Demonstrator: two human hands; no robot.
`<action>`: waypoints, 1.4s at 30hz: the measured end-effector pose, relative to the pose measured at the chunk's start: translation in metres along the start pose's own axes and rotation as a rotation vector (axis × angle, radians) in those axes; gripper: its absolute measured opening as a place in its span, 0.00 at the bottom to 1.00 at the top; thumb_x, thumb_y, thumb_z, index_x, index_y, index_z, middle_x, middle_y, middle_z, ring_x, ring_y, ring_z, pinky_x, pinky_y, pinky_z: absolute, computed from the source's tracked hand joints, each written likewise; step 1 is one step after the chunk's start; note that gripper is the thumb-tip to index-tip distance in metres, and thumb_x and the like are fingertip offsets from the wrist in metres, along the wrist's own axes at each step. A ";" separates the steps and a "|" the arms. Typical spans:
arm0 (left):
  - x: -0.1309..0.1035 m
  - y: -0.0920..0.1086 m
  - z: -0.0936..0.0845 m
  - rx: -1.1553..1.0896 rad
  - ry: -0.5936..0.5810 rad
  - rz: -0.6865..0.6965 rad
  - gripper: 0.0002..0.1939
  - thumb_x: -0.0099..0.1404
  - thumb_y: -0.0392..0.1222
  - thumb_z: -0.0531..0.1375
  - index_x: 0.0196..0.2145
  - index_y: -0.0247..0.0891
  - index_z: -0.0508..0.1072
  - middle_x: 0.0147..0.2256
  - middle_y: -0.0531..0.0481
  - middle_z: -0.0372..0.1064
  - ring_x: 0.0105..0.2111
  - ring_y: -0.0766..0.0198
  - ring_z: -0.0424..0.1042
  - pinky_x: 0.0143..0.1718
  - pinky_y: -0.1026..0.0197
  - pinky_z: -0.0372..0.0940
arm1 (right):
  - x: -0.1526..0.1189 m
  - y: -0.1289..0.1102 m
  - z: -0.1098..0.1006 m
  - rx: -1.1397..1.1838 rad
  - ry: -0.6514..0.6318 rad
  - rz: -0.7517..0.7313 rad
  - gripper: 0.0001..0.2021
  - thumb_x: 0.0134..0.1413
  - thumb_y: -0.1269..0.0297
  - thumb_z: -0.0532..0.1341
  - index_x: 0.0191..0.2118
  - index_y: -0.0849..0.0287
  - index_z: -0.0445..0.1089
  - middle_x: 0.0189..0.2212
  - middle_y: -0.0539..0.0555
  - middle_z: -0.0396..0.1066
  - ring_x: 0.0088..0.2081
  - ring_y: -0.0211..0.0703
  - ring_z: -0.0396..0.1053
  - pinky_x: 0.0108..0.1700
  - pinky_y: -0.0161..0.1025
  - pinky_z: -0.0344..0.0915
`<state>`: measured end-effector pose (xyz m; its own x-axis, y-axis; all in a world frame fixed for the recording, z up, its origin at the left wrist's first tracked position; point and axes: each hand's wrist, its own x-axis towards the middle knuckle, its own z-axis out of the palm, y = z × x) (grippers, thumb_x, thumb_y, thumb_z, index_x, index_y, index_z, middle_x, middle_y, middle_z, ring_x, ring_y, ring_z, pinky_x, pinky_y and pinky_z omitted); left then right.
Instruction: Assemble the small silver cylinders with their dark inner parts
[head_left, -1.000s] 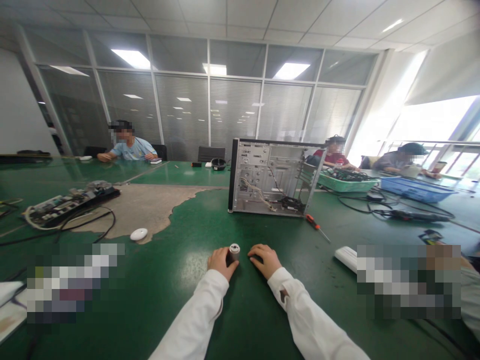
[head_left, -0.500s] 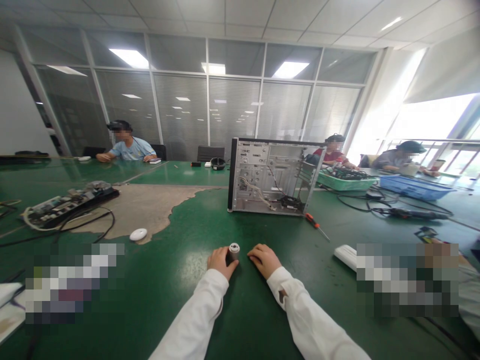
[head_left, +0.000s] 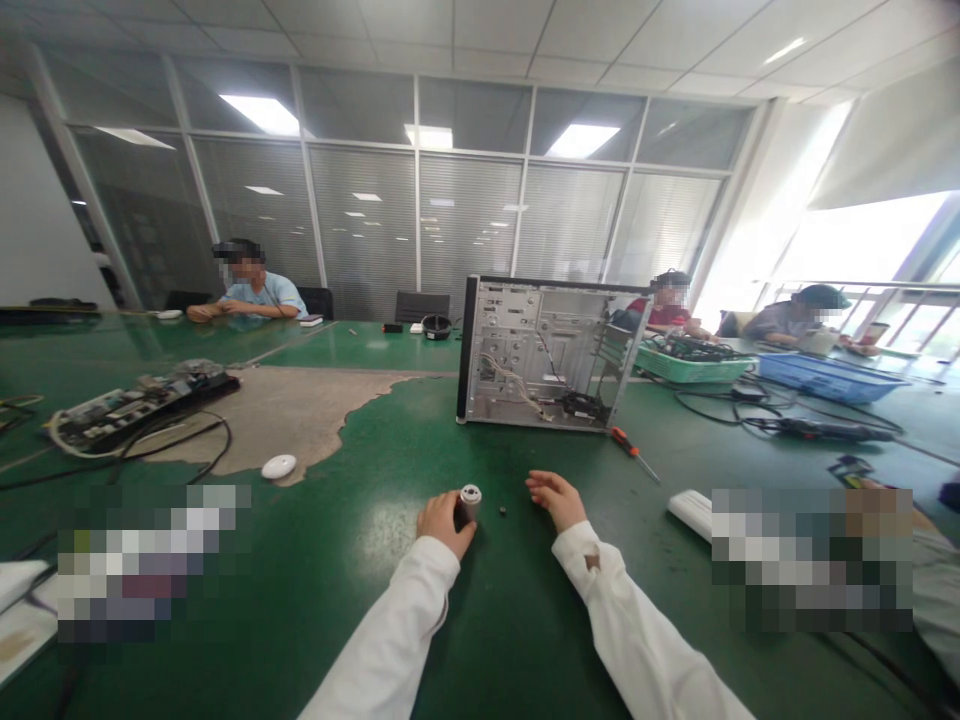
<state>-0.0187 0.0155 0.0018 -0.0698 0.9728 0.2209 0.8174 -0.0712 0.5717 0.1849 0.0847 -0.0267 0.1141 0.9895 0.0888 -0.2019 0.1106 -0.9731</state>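
Observation:
My left hand [head_left: 444, 522] is closed around a small metal cylinder [head_left: 470, 500] with a pale ring-shaped top and dark holes in it. The cylinder stands upright on the green table [head_left: 517, 620]. To its right lies a tiny dark piece [head_left: 502, 511], too small to name. My right hand [head_left: 556, 500] hovers to the right of that piece, fingers loosely apart and holding nothing. Beyond both hands stands an opened computer case [head_left: 540, 355], its metal frame and loose cables showing.
A screwdriver [head_left: 634, 455] with an orange and black handle lies right of the case. Green [head_left: 694, 370] and blue [head_left: 829, 380] baskets stand farther right among black cables. At left are a white oval object [head_left: 278, 466] and a long circuit assembly [head_left: 142, 405]. Several people sit around.
My right hand has moved right and away from the cylinder, and its fingers have spread. The tiny dark piece now shows on the table. My left hand has kept its hold.

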 end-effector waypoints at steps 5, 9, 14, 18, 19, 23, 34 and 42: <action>0.012 -0.013 0.006 -0.613 0.128 -0.098 0.24 0.43 0.28 0.54 0.41 0.36 0.63 0.40 0.44 0.65 0.42 0.58 0.63 0.44 0.57 0.55 | 0.008 0.000 -0.015 0.299 0.147 0.125 0.07 0.35 0.65 0.59 0.26 0.62 0.65 0.21 0.52 0.69 0.26 0.37 0.67 0.30 0.36 0.66; 0.024 -0.027 -0.005 -1.251 0.336 -0.394 0.20 0.54 0.38 0.48 0.46 0.37 0.57 0.47 0.43 0.59 0.48 0.62 0.60 0.46 0.59 0.56 | 0.010 -0.001 -0.022 0.427 0.174 0.200 0.06 0.43 0.64 0.56 0.25 0.62 0.64 0.21 0.53 0.69 0.27 0.37 0.68 0.30 0.35 0.67; 0.025 -0.036 -0.022 -1.642 0.437 -0.642 0.19 0.58 0.44 0.44 0.46 0.38 0.57 0.50 0.42 0.55 0.49 0.63 0.60 0.41 0.64 0.61 | 0.008 -0.002 -0.021 0.466 0.172 0.220 0.08 0.45 0.63 0.55 0.26 0.62 0.65 0.22 0.54 0.69 0.27 0.36 0.68 0.30 0.34 0.67; 0.024 -0.033 -0.023 -1.626 0.375 -0.631 0.16 0.58 0.41 0.45 0.43 0.37 0.61 0.47 0.42 0.60 0.44 0.64 0.65 0.36 0.67 0.63 | 0.006 -0.006 -0.016 0.406 0.164 0.172 0.09 0.41 0.60 0.57 0.25 0.62 0.65 0.21 0.53 0.69 0.25 0.37 0.67 0.28 0.36 0.66; 0.024 -0.032 -0.021 -1.607 0.321 -0.607 0.14 0.57 0.39 0.46 0.41 0.36 0.62 0.45 0.42 0.62 0.41 0.65 0.67 0.34 0.67 0.63 | 0.005 -0.007 -0.014 0.377 0.160 0.151 0.09 0.39 0.60 0.59 0.25 0.61 0.65 0.21 0.53 0.68 0.24 0.37 0.67 0.27 0.36 0.66; 0.024 -0.024 -0.011 -1.467 0.043 -0.462 0.10 0.55 0.34 0.50 0.35 0.32 0.66 0.32 0.43 0.69 0.29 0.66 0.71 0.27 0.68 0.63 | -0.007 -0.014 0.001 0.226 0.109 0.059 0.13 0.30 0.64 0.64 0.29 0.61 0.66 0.23 0.51 0.69 0.23 0.36 0.65 0.23 0.34 0.62; 0.009 -0.004 -0.004 -1.175 -0.299 -0.320 0.12 0.48 0.32 0.50 0.33 0.33 0.63 0.20 0.52 0.68 0.16 0.66 0.68 0.19 0.65 0.62 | -0.079 -0.030 0.059 -0.753 -0.451 -0.636 0.21 0.41 0.69 0.56 0.46 0.59 0.58 0.40 0.56 0.63 0.42 0.43 0.60 0.42 0.41 0.59; 0.008 -0.001 0.002 -1.121 -0.233 -0.256 0.12 0.46 0.34 0.53 0.32 0.32 0.66 0.21 0.50 0.68 0.18 0.68 0.68 0.18 0.68 0.59 | -0.116 -0.040 0.000 -0.769 -0.377 -0.582 0.18 0.44 0.66 0.53 0.45 0.57 0.59 0.40 0.55 0.64 0.42 0.43 0.61 0.44 0.40 0.59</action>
<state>-0.0188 0.0242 0.0019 0.0420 0.9955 -0.0854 -0.1744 0.0915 0.9804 0.1794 -0.0349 0.0023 -0.3437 0.7814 0.5208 0.4781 0.6230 -0.6191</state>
